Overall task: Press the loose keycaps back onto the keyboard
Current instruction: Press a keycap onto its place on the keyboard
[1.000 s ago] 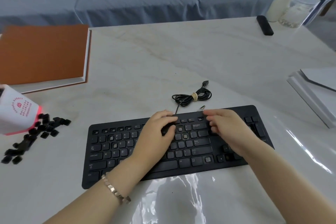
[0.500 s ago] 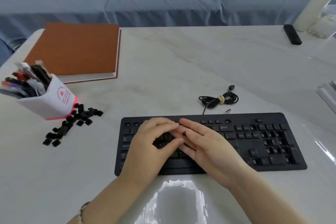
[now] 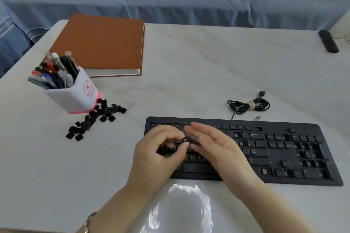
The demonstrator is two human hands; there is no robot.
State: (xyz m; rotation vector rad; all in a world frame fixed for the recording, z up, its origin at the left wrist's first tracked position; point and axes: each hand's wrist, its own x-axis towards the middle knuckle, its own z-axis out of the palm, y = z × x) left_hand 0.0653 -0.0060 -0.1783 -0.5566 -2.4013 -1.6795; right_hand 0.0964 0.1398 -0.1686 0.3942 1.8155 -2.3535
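A small black Esc keycap [image 3: 185, 140] is now pinched by the left hand [image 3: 161, 150], right hand [image 3: 217, 149] flat, over the black keyboard [image 3: 265, 159]; seating is judged next.

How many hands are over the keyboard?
2. The left hand is over the keyboard, pinching a keycap; the right hand is beside it, fingers straight.

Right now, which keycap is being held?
The Esc keycap, pinched in the left hand over the keyboard; the other keycaps lie piled beside the pen cup.

White pen cup [image 3: 75, 96] (full of pens [image 3: 55, 73]), brown notebook [image 3: 102, 43] behind it, black remote [image 3: 328, 41] far right, blue sofa [image 3: 189, 0]
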